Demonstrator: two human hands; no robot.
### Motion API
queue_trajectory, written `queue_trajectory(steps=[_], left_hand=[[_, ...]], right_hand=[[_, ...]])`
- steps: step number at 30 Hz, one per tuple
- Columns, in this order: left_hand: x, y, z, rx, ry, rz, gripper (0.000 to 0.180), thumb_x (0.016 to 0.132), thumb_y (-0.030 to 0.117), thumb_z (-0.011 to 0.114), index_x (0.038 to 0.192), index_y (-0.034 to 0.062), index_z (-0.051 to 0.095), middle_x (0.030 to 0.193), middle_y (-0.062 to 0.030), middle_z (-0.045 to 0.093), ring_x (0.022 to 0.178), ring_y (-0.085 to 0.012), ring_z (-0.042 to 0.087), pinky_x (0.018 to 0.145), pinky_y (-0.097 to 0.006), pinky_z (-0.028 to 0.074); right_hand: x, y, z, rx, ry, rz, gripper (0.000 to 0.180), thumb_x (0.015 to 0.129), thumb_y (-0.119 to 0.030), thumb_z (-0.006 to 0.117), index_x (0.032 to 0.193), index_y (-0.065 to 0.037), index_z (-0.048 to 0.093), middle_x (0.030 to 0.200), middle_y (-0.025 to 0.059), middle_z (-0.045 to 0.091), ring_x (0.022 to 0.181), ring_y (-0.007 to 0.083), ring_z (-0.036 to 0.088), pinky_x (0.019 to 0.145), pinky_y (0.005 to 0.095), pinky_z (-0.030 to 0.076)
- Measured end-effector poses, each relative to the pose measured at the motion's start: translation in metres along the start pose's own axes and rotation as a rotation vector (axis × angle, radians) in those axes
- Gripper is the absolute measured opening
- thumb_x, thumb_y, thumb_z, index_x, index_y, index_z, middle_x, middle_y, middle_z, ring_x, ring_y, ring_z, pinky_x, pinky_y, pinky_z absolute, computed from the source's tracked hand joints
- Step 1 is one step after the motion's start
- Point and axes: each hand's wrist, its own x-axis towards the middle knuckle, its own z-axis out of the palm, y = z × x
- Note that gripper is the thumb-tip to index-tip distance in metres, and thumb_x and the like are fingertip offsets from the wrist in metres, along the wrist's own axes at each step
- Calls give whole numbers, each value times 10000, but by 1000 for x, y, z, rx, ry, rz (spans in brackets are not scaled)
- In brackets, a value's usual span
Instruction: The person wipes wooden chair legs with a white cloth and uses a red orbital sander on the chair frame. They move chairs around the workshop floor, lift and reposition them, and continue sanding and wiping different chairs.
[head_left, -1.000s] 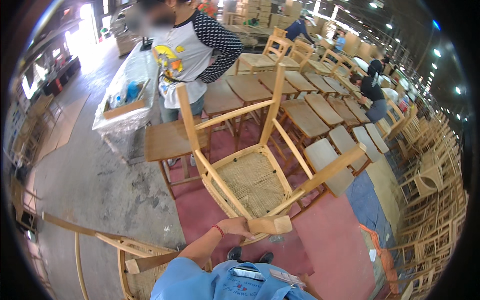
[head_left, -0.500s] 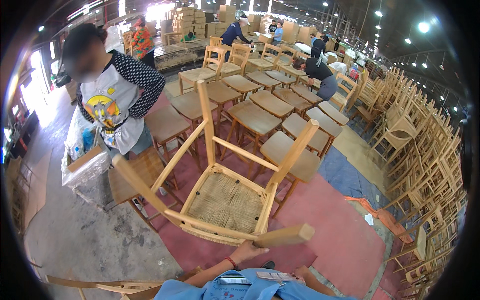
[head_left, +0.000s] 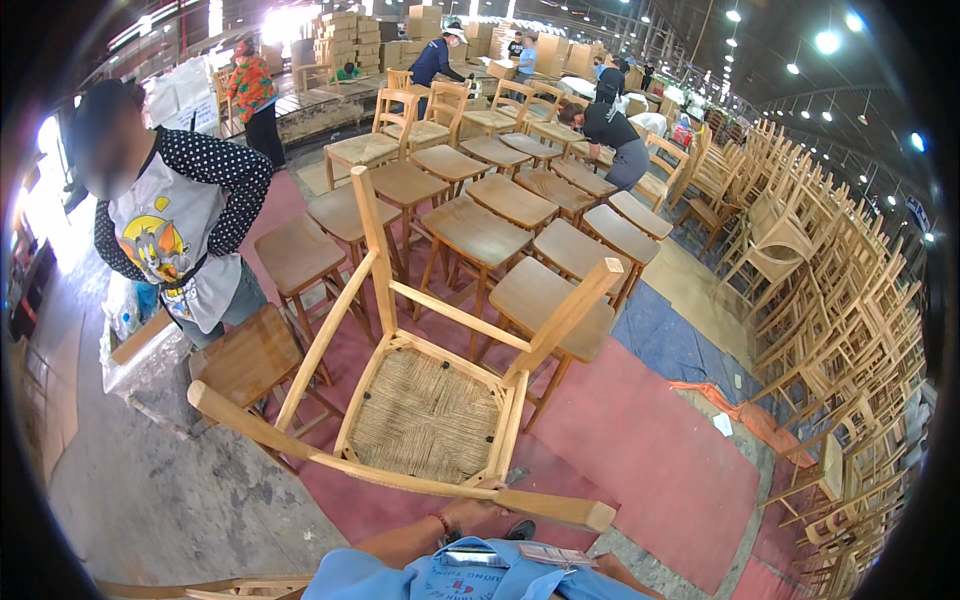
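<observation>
A wooden chair (head_left: 520, 362) is held upturned in front of me, its legs pointing up and outward. The underside of its woven cord seat (head_left: 425, 415) faces me, with small dark fixings at the frame corners. My left hand (head_left: 472, 512), a red bracelet at its wrist, is closed around the near side of the frame, beside the base of the leg that points right. Part of my right forearm (head_left: 625, 574) shows at the lower edge; the right hand itself is hidden.
Rows of brown wooden stools (head_left: 475, 232) stand ahead on red sheeting (head_left: 660, 440). To the left, a person in a dotted-sleeve top (head_left: 165, 235) stands by a stool. Stacked chairs (head_left: 800, 300) line the right side. An orange cloth (head_left: 745, 415) lies on the floor.
The view has shifted a little, so the surroundings sit further left. The upturned chair has tilted slightly, and its near left leg now reaches lower and further left. My left hand keeps its hold.
</observation>
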Motion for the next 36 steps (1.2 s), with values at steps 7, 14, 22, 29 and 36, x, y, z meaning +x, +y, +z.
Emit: queue_trajectory(steps=[7, 14, 22, 29, 36], left_hand=[[7, -2, -11, 153, -120, 25, 306, 790, 139, 774, 1030, 77, 594, 988, -25, 600, 938, -152, 588, 831, -314, 499], [32, 6, -19, -240, -217, -118, 563, 750, 411, 804, 1142, 74, 583, 1025, -91, 647, 995, -247, 622, 873, -366, 488], [19, 26, -9, 283, -230, 49, 398, 796, 267, 806, 1078, 82, 595, 869, -22, 615, 764, -108, 592, 627, -272, 503], [27, 42, 6, -76, -226, -327, 412, 790, 362, 795, 1029, 80, 612, 846, -20, 599, 818, -138, 598, 724, -320, 509], [33, 88, 24, -36, -101, -84, 454, 798, 329, 789, 1142, 82, 623, 954, -22, 649, 895, -123, 605, 786, -285, 505]], right_hand=[[28, -20, 0, 55, 56, -8, 203, 851, -155, 573, 910, -5, 695, 826, 87, 701, 689, 205, 659, 595, 328, 531], [52, -28, 5, 284, 55, -80, 199, 819, -172, 581, 862, -5, 680, 721, 78, 653, 606, 176, 604, 529, 324, 490], [6, 7, 33, -24, -4, -12, 235, 861, -229, 589, 882, -22, 698, 777, 73, 680, 657, 200, 629, 589, 360, 520], [31, 56, 45, 7, -39, 42, 272, 851, -255, 628, 967, -25, 717, 822, 79, 700, 699, 188, 650, 643, 324, 530], [34, 58, 53, 335, 57, 49, 343, 845, -260, 672, 1030, 26, 713, 883, 101, 718, 753, 180, 671, 679, 290, 534]])
